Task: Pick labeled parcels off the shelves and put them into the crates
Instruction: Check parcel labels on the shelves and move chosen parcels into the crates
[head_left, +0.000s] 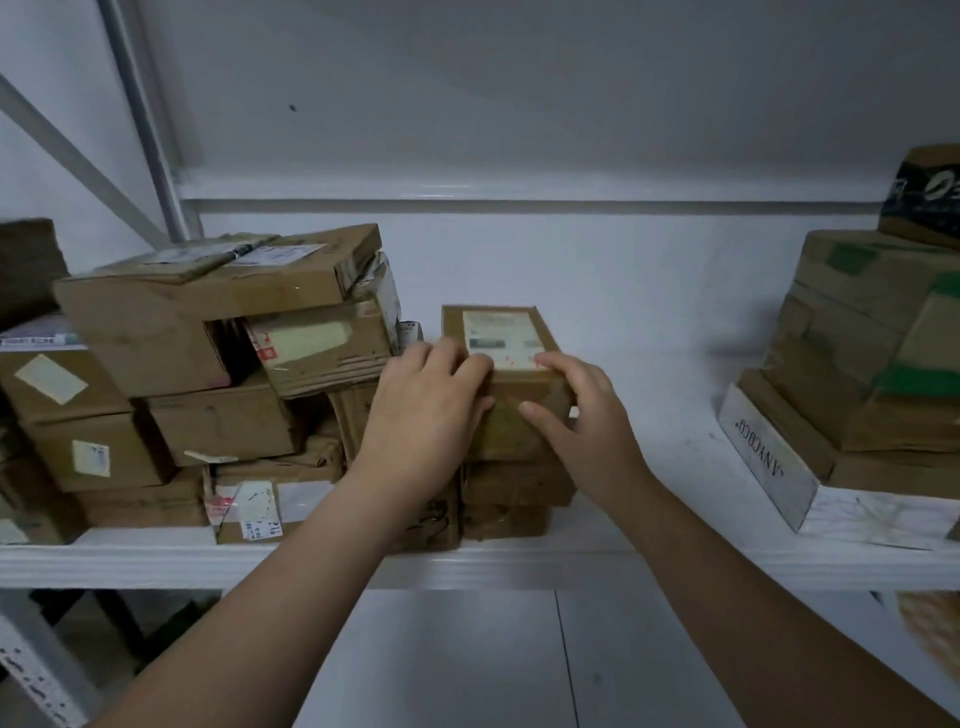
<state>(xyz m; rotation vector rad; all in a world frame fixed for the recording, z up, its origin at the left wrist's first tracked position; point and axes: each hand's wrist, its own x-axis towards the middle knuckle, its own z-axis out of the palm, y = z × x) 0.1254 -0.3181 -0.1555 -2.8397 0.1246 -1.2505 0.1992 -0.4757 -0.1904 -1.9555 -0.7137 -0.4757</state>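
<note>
Labeled parcel (498, 338) tops the stack (514, 483), lengthwise away from us, while our left hand (426, 410) and right hand (587, 421) grip its near end.

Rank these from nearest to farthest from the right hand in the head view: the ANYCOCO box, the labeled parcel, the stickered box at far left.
1. labeled parcel: gripped by the right hand, centre.
2. ANYCOCO box: off to the right, apart from the hand.
3. stickered box: far left, past the parcel pile.
</note>
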